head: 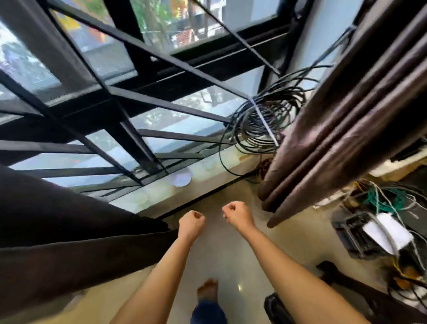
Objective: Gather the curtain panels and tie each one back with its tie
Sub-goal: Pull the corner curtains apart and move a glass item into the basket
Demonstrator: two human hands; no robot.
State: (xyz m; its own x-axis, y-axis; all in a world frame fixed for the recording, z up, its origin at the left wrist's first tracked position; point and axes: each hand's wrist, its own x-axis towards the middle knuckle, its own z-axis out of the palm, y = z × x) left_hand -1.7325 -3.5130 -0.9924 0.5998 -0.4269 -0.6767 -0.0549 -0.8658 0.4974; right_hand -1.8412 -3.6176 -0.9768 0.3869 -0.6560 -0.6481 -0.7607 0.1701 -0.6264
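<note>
Two dark brown curtain panels hang by a black-framed window. The right curtain panel point(349, 113) hangs in gathered folds down to the floor. The left curtain panel point(47, 233) spreads wide across the lower left. My left hand point(191, 223) is a closed fist holding nothing, just right of the left panel's edge. My right hand point(237, 214) is also a closed fist holding nothing, a short way left of the right panel's hem. No tie is visible in either hand.
A coil of black cable point(264, 120) hangs at the window sill beside the right panel. A black crate with white paper and tangled wires point(374, 230) sits on the floor at right. My bare foot point(208, 289) stands on the pale tiled floor.
</note>
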